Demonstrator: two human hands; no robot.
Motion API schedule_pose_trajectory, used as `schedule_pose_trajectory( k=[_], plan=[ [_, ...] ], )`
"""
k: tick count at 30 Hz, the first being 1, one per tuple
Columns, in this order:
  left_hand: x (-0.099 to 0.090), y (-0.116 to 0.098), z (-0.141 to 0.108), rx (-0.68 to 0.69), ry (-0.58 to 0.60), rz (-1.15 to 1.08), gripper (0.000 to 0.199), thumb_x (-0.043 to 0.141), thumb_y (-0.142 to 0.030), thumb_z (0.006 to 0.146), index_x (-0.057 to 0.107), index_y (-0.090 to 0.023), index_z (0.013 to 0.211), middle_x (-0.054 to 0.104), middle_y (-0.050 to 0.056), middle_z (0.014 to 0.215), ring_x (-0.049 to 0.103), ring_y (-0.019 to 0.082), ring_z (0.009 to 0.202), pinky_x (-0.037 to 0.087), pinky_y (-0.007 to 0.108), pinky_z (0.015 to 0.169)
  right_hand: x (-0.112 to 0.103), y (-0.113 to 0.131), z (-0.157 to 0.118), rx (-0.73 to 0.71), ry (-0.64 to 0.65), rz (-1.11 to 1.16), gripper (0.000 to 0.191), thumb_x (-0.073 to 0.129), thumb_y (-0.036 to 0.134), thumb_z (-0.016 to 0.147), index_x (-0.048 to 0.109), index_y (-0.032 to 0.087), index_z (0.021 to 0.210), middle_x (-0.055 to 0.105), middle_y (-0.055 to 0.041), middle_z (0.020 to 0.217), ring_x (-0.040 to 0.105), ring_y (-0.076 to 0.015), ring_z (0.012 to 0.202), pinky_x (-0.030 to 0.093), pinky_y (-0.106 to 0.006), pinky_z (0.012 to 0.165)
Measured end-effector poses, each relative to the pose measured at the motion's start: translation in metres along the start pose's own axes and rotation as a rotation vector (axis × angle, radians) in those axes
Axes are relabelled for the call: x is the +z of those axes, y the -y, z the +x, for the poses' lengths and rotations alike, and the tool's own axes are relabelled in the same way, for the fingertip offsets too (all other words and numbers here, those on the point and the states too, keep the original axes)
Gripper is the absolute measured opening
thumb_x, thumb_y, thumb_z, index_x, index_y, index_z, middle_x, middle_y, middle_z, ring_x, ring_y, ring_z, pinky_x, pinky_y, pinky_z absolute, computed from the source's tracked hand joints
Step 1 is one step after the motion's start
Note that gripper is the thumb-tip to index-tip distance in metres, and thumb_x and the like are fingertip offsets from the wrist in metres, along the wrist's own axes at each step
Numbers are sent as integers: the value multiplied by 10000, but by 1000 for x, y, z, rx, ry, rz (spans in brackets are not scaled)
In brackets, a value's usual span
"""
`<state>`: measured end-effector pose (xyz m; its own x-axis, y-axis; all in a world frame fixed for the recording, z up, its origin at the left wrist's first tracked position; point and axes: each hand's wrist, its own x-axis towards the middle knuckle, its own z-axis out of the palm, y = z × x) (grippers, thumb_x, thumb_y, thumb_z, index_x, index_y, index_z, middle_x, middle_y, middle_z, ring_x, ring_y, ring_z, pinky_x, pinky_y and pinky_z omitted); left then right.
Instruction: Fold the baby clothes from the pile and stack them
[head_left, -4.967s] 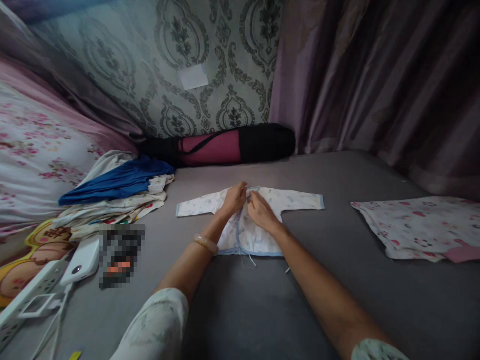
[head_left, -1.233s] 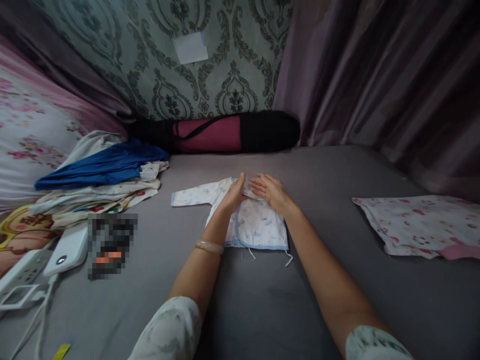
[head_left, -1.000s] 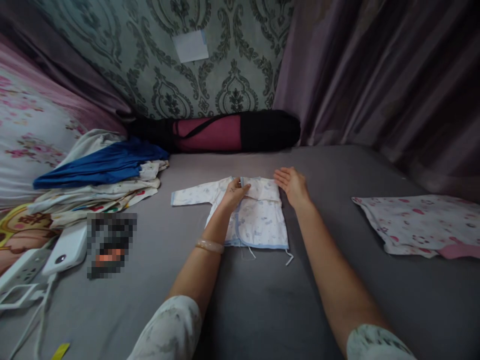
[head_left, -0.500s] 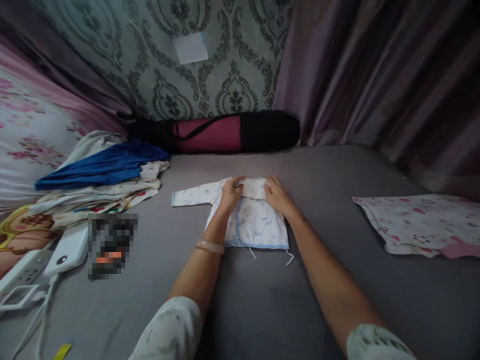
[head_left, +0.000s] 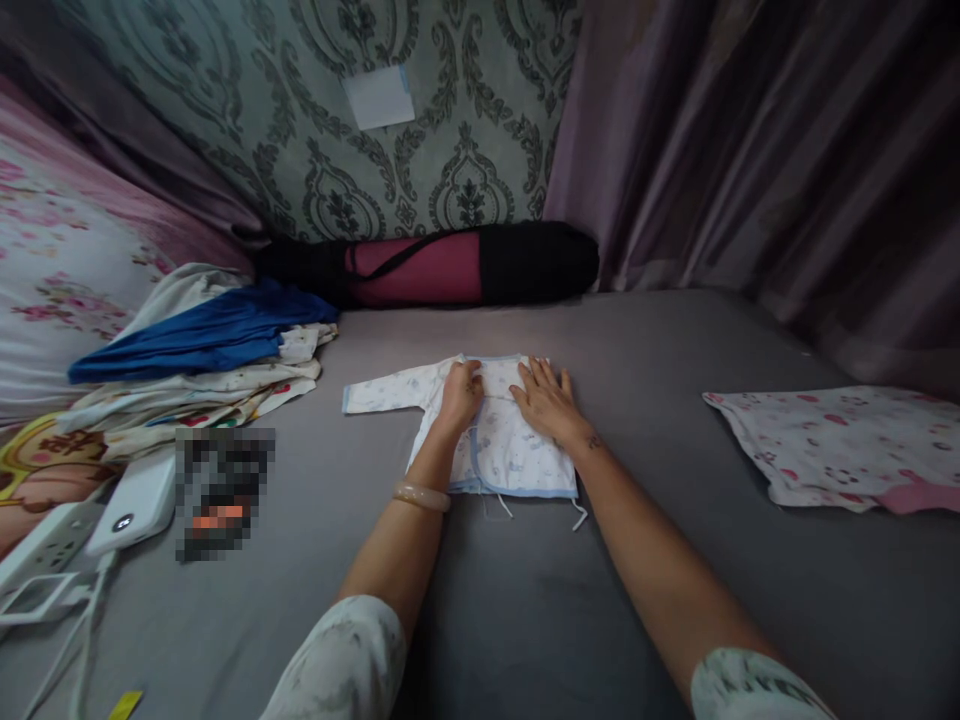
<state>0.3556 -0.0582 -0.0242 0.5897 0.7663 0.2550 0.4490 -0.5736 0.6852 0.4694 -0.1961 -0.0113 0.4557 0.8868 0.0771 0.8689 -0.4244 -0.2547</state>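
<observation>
Right hand (head_left: 550, 400) presses flat, fingers spread, on the white printed baby jacket (head_left: 517, 465) atop grey sheeting (head_left: 645, 390); left hand (head_left: 461, 395) curls there, grip unclear. Rumpled clothes (head_left: 202, 335) and a tubular bag (head_left: 427, 268) lie beyond.

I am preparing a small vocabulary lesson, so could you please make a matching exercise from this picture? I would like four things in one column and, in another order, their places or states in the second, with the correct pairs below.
Things
1. right hand
2. blue-trimmed baby shirt
3. bangle
4. long strapped bag

Places or states
A. around the left forearm
B. lying along the foot of the patterned wall
C. with one sleeve stretched out to the left
D. spread out on the shirt

Pairs: 1-D, 2-C, 3-A, 4-B
</observation>
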Motion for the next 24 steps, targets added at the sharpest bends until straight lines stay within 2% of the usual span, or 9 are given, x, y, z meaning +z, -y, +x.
schedule_pose_trajectory(
  k=[9, 16, 24],
  plan=[
    [4, 4, -3, 110, 32, 149, 385, 399, -78, 834, 616, -119, 1150, 556, 122, 993, 564, 210, 921, 441, 330, 902, 1, -2, 2, 56, 41, -2, 627, 197, 452, 993, 287, 90, 1496, 219, -131, 1576, 138, -270, 1457, 110, -529, 1152],
    [7, 6, -2, 122, 25, 162, 397, 408, -54, 797, 599, -161, 1129, 526, 86, 949, 527, 205, 919, 419, 313, 897, 6, -8, 6, 123, 8, -27, 664, 228, 445, 982, 270, 13, 1485, 212, -188, 1567, 188, -290, 1440, 135, -465, 1155],
    [8, 4, -1, 113, 45, 170, 391, 402, -43, 795, 598, -161, 1112, 536, 99, 984, 505, 223, 963, 394, 326, 911, 6, -9, 7, 177, -11, -25, 703, 241, 469, 972, 260, -20, 1477, 227, -229, 1551, 202, -314, 1431, 149, -483, 1145]
  ],
)
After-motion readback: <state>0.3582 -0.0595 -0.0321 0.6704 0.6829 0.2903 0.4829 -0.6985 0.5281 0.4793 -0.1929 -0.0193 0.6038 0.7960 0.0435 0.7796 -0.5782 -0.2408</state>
